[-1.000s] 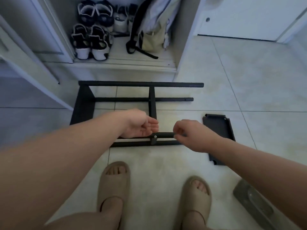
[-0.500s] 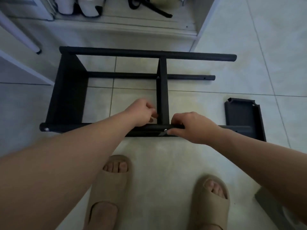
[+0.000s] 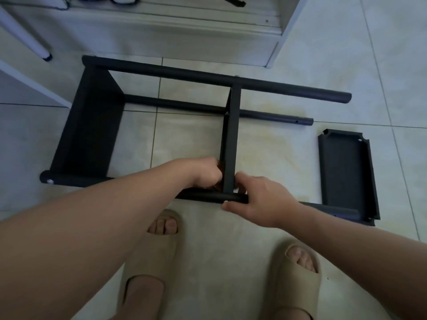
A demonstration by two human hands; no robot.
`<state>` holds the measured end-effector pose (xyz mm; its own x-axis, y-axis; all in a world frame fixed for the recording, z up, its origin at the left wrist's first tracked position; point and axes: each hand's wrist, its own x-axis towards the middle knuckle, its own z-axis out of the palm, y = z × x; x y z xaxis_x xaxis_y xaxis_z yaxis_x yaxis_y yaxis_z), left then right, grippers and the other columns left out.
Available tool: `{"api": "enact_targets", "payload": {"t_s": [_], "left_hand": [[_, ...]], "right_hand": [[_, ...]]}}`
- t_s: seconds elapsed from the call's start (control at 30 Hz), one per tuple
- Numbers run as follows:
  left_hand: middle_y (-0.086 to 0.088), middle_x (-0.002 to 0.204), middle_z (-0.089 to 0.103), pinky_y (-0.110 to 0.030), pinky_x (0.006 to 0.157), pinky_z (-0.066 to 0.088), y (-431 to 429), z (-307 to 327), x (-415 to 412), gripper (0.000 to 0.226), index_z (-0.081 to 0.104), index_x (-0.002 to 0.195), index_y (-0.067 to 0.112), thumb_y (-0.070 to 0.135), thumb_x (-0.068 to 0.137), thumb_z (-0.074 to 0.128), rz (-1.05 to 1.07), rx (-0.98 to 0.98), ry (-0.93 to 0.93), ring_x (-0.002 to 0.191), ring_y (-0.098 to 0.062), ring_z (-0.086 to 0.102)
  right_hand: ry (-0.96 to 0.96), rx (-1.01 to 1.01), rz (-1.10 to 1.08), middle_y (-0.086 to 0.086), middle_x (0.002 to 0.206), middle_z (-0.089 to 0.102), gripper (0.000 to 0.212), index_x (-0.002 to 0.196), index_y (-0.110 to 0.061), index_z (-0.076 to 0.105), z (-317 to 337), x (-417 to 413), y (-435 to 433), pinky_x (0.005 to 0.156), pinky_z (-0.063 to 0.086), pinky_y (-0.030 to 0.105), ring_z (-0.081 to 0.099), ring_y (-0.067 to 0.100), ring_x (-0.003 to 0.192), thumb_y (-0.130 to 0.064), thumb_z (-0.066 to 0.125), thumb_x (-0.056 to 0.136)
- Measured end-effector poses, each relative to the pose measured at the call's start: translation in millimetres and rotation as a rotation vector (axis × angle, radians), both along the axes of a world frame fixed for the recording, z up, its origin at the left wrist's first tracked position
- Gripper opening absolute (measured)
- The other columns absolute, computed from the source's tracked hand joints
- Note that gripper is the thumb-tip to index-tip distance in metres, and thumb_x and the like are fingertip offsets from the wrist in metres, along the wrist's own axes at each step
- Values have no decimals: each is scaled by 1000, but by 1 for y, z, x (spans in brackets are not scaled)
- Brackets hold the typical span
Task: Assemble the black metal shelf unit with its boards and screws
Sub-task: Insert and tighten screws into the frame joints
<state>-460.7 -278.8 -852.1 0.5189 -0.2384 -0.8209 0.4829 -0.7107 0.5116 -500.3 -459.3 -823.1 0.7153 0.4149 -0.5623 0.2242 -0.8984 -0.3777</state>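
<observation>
Left hand (image 3: 205, 173) nearer board (image 3: 230, 139), fingertips hidden; right hand (image 3: 261, 202) grips tube (image 3: 215, 197).

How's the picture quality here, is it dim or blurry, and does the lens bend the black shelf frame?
Head view: dim, cool, even light, no hard glare on the floor; the left forearm looks soft close to the lens, the frame's end board slightly smeared, the right hand gripping the near bar sharper; the far bar looks nearly straight.

Matt black metal shelf frame (image 3: 217, 79), matching matt loose board (image 3: 346, 172), smooth pale glossy floor tiles (image 3: 346, 54), soft beige foam-like slippers (image 3: 147, 257)
</observation>
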Motion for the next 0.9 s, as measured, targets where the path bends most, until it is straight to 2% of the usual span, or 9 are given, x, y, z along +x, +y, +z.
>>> {"api": "enact_targets", "payload": {"t_s": [0.03, 0.1, 0.17, 0.23, 0.3, 0.43, 0.7, 0.8, 0.9], "left_hand": [[-17, 109, 71, -48, 97, 54, 1, -2, -3, 32, 67, 117, 6, 5, 90, 50, 16, -10, 1, 104, -36, 67], [-17, 107, 72, -48, 97, 54, 4, -3, -6, 27, 69, 111, 5, 3, 92, 50, 45, -36, 1, 104, -36, 67], [-18, 105, 73, -48, 98, 53, 7, -2, -6, 24, 71, 105, 4, 2, 92, 51, 50, -54, 0, 104, -36, 68], [-19, 104, 73, -50, 99, 52, 10, -1, -6, 22, 72, 102, 3, 5, 92, 52, 40, -63, 7, 104, -37, 68], [-20, 102, 73, -46, 97, 54, 13, -2, -6, 20, 73, 97, 2, 6, 91, 54, 46, -73, 10, 101, -37, 68], [-14, 92, 76, -30, 79, 52, 14, -2, -6, 17, 74, 88, 4, 6, 90, 57, 91, -111, 18, 81, -25, 67], [4, 60, 65, -20, 61, 45, 20, -5, -3, 15, 73, 72, 15, 15, 86, 66, 73, -134, 39, 58, -13, 59], [0, 64, 69, -17, 56, 47, 23, -6, -2, 13, 75, 73, 14, 10, 84, 69, 104, -202, 85, 58, -12, 63], [-10, 79, 73, -23, 69, 56, 27, -9, -2, 9, 77, 84, 6, 3, 84, 69, 165, -279, 148, 72, -16, 68]], "right_hand": [[-63, 6, 14, -7, 121, 57, 64, 127, -34, 46, -2, -5, -2, 88, 46, 38, 53, 21, 112, -75, 58, 79], [-183, 25, 20, -2, 155, 31, 101, 155, -26, 20, -6, -7, -6, 113, 33, 41, 30, 24, 142, -82, 51, 76], [-243, 47, 77, -4, 169, -5, 115, 162, -24, -5, -9, -5, -6, 124, 9, 42, -3, 21, 156, -87, 41, 77], [-300, 57, 188, -3, 168, -23, 112, 160, -23, -16, -12, -2, -5, 126, -2, 46, -20, 19, 154, -85, 33, 81], [-342, 72, 287, 0, 168, -23, 106, 161, -17, -12, -14, 1, -4, 127, 1, 50, -20, 17, 154, -80, 31, 88], [-386, 76, 337, 5, 169, -17, 101, 161, -9, -4, -17, 2, -2, 126, 5, 52, -14, 18, 156, -75, 30, 93], [-455, 37, 374, 8, 170, -11, 99, 162, -5, 2, -21, 2, -3, 126, 6, 55, -9, 22, 157, -73, 31, 95], [-451, 42, 369, 7, 170, -12, 99, 162, -6, 1, -22, 2, -3, 126, 7, 54, -10, 21, 157, -74, 31, 95], [-457, 43, 366, 7, 170, -10, 99, 162, -6, 2, -22, 2, -3, 126, 10, 54, -8, 22, 157, -74, 32, 95]]}}
